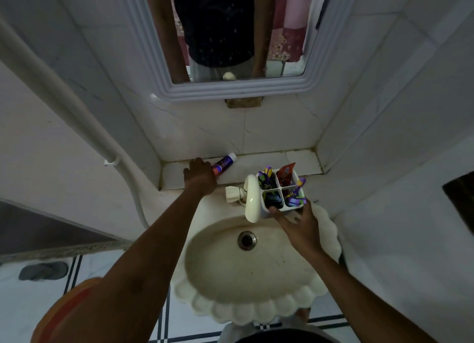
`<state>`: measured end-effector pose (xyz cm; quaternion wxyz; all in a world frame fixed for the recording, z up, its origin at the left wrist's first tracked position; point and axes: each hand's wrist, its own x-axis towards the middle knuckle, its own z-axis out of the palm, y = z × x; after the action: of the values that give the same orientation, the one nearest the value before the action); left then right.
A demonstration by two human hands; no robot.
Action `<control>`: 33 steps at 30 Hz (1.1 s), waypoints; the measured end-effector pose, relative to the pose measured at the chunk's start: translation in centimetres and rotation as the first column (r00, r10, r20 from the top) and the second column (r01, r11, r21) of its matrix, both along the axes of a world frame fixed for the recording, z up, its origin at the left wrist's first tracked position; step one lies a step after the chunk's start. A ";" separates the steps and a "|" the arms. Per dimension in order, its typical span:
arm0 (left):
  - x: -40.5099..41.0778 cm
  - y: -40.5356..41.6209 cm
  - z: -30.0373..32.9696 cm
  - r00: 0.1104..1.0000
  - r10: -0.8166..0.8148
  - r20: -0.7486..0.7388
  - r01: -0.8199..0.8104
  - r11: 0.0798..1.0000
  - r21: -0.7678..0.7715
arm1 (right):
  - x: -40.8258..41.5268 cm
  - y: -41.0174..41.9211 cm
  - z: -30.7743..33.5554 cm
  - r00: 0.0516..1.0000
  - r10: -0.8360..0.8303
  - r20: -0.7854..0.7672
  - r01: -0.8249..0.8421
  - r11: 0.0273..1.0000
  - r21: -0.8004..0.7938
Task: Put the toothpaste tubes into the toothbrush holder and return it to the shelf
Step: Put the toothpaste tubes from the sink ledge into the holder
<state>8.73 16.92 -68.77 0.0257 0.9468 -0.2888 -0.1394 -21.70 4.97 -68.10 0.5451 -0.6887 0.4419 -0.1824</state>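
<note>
Our left hand closed around the lower end of a purple toothpaste tube lying on the tiled shelf, our right hand gripping the white four-compartment toothbrush holder beside the tap above the sink, red tube in its back compartment, labels too blurred for us to read.

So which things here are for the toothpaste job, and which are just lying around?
For the job: toothpaste tube under the left hand; toothbrush holder in the right hand; shelf.

Just lying around: tap, sink, mirror, sandal.
</note>
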 end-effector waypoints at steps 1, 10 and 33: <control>-0.2 0.2 -0.1 1.000 0.012 0.009 -0.012 1.000 -0.004 | -0.1 0.0 0.0 1.000 0.006 0.006 -0.006 1.000 0.002; -2.9 2.1 5.1 0.973 0.199 -0.119 -0.232 0.829 -0.508 | -0.7 -1.0 -0.6 0.998 0.054 0.033 -0.053 0.998 -0.025; -16.9 -1.7 18.6 0.952 -0.252 0.174 0.304 0.843 -0.443 | -1.9 -2.8 -1.2 0.977 0.196 0.086 -0.191 0.979 -0.066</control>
<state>-8.21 15.26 -50.13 0.2154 0.8671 -0.4489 -0.0168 -23.60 2.19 -69.29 0.5601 -0.7347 0.3417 -0.1727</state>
